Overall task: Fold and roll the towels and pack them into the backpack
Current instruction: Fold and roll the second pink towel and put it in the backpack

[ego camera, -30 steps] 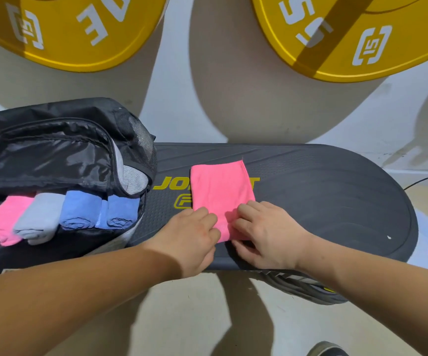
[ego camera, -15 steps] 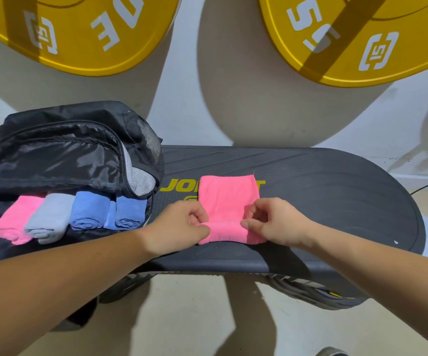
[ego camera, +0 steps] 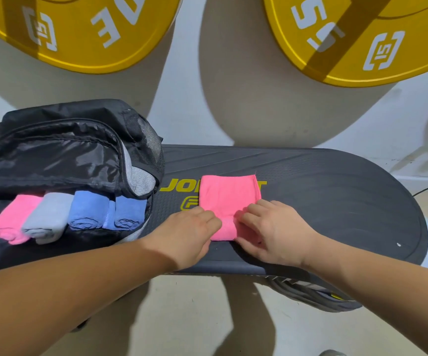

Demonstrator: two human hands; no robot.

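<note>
Pink towel (ego camera: pixel 229 196) is laid flat on the black step board (ego camera: pixel 336 201), near end rolled up. The roll is gripped by left hand (ego camera: pixel 189 232) and right hand (ego camera: pixel 277 232), fingers curled over it. Rolled towels (ego camera: pixel 89 209) are tucked in the open backpack (ego camera: pixel 53 150) just beside.

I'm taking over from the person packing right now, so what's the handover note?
Left hand and right hand: both grip the partly rolled near end of the folded pink towel on the step board.
Done: four rolled towels lie in the open backpack.
Left: finish this roll and pack it.
</note>
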